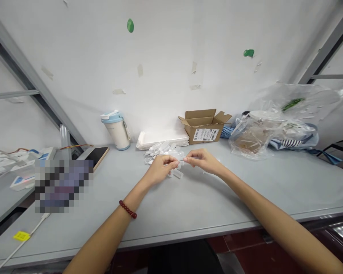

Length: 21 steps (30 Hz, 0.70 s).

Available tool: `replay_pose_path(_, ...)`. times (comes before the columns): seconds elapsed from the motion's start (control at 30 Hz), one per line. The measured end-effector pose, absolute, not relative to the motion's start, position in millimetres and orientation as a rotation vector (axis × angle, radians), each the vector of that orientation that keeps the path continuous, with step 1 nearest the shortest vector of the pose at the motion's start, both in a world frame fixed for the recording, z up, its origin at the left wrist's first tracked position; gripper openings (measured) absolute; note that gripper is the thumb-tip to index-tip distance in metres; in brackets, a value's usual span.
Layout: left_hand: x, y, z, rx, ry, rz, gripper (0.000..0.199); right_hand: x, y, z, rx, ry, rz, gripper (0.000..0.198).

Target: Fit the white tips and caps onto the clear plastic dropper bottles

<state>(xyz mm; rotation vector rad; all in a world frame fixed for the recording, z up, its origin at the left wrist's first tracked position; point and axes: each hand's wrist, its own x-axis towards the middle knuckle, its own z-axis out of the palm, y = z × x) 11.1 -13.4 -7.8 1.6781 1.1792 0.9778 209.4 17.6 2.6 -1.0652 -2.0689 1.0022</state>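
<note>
My left hand [161,168], with a dark red bead bracelet [127,209] on its wrist, is closed in a pinch on a small transparent plastic piece. Close beside it, my right hand [202,160] pinches with thumb and index finger at the same spot; what sits in its fingertips is too small to make out. Just behind and under the hands lies a loose pile of transparent and white plastic pieces [160,148]. One short transparent piece [177,174] rests on the grey table [200,201] just in front of the fingers.
Behind the pile are a stack of flat white packets [162,139] and an open cardboard box [206,131]. A cream and blue tumbler [116,131] stands left of them. Plastic bags [251,140] lie at right. A phone [98,156], a blurred-out patch and cables occupy the left.
</note>
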Motion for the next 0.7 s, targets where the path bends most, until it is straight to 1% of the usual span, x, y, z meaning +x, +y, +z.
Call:
replay_pose_path(0.1, 12.2, -13.9, -6.8, 1.672, 1.13, 0.988, 0.02, 208.0, 17.6, 0.4, -1.021, -2.077, 1.021, 0.039)
replay_pose_path(0.53, 15.1, -18.1, -3.7, 1.682, 1.157, 0.953, 0.02, 211.0, 21.2, -0.5, -1.073, -2.086, 1.065, 0.038)
replay_pose_path(0.7, 15.2, -21.1, 0.6, 1.753, 1.182, 0.94, 0.019, 209.3, 20.4, -2.3, -0.994, -2.176, 1.097, 0.038)
